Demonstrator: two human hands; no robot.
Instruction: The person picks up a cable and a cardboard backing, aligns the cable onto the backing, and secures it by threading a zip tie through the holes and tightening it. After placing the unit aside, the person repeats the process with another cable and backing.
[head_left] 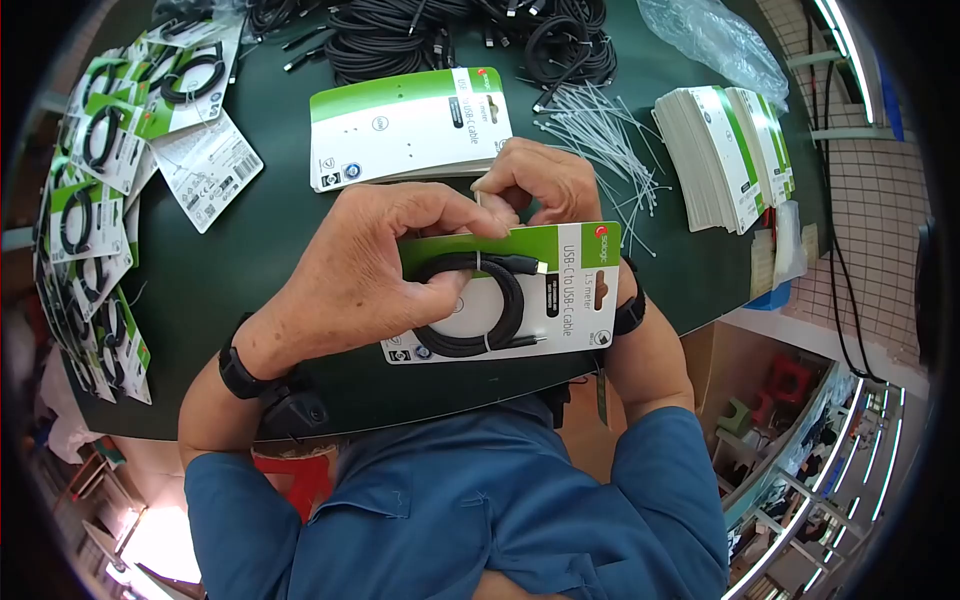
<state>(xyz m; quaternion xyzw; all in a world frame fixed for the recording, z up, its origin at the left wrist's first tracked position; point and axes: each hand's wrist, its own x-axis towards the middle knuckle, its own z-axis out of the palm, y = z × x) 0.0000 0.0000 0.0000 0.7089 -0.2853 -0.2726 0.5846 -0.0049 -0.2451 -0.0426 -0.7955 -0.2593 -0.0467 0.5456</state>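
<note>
My left hand [365, 260] grips a printed cable card [575, 345] by its left side, thumb on the front and fingers over the top edge. A coiled black USB-C cable [512, 305] lies on the card, bound to it by white ties at top and bottom. Behind the card's upper edge, my right hand [550, 180] is closed in a pinch. A thin pale strip, perhaps a tie's end, shows at its fingertips; the rest is hidden by the card and fingers. Just beyond both hands lies a stack of bare cards [360, 125].
Loose white cable ties [600, 135] are spread right of the card stack. More cards [705, 160] stand at the right. Bundled black cables [385, 40] fill the far side, near a clear plastic bag [715, 45]. Cards with cables attached [100, 150] pile up along the left edge.
</note>
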